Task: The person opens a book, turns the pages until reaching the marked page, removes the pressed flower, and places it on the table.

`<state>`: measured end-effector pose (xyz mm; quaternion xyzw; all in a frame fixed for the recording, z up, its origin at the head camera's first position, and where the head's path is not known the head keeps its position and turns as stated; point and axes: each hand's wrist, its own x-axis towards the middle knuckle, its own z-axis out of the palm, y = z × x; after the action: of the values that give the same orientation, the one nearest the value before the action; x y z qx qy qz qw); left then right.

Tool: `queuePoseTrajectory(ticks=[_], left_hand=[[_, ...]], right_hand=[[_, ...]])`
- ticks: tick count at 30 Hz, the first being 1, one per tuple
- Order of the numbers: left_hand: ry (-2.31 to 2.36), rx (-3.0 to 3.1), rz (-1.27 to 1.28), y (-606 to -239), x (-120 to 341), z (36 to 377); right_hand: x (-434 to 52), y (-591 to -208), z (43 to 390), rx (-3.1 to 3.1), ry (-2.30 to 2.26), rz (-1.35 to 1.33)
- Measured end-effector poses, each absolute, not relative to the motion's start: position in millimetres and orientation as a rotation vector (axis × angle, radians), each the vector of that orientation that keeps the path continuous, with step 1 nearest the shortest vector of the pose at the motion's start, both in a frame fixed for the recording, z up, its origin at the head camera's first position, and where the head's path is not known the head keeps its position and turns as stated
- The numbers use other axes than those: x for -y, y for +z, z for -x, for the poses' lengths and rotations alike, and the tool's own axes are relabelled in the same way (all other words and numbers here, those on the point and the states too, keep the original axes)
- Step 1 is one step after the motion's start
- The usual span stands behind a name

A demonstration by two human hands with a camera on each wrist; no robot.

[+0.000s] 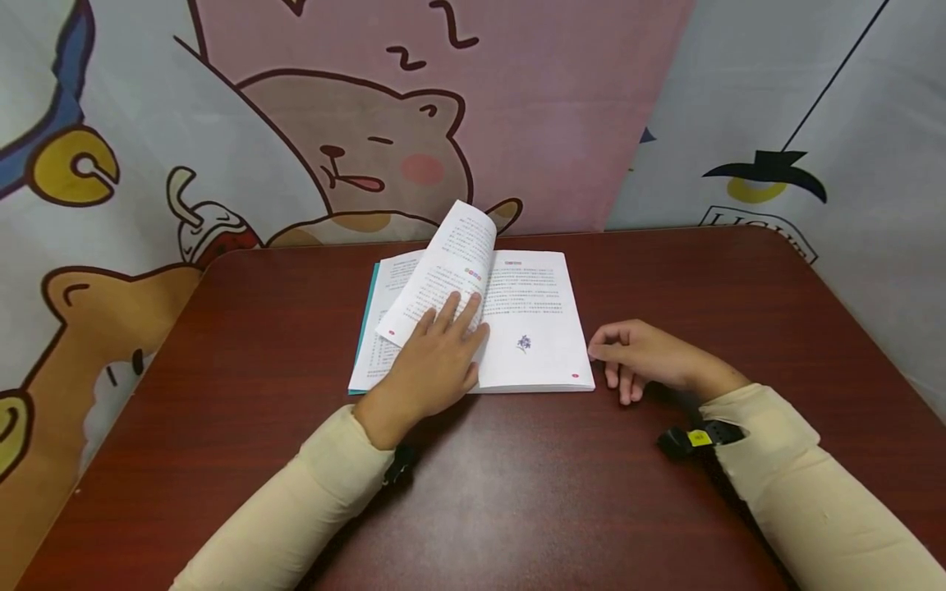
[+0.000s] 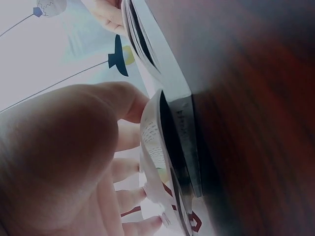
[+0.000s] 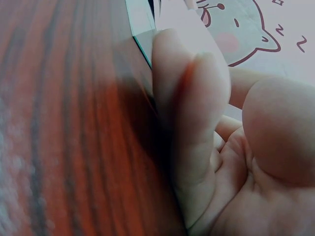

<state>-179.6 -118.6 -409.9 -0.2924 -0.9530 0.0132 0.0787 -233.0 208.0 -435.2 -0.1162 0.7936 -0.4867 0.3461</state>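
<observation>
An open book (image 1: 532,283) with printed pages and a teal cover edge lies on the table. One page (image 1: 454,254) is lifted at a slant over the left side, its top end raised. My left hand (image 1: 436,361) rests on that page near the spine, its fingers spread and fairly straight. In the left wrist view its fingertips (image 2: 142,194) touch the curved page from above. My right hand (image 1: 643,357) is beside the book's right edge, fingers loosely bent. The right wrist view shows its fingers (image 3: 197,108) close to the table; whether they touch the book is hidden.
The dark red-brown table (image 1: 510,492) spreads around the book. Behind it hangs a cloth backdrop (image 1: 562,107) with cartoon animals. A black strap with a yellow label (image 1: 698,437) is on the right wrist, and pale sleeves (image 1: 296,501) cover both forearms.
</observation>
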Motion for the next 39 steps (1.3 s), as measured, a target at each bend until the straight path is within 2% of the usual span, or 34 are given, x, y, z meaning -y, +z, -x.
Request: queuePoseTrajectory(ticks=[19,39], left_hand=[[0.076,3.015,0.879,-408.7,117.6,180.9],[-0.085,3.049,0.919,-409.1,117.5,179.5]], right_hand=[[-207.6,-434.1,234.9,-2.058,-1.263,0.296],[-208.3,-435.7,233.8,-2.054,-1.266,0.293]])
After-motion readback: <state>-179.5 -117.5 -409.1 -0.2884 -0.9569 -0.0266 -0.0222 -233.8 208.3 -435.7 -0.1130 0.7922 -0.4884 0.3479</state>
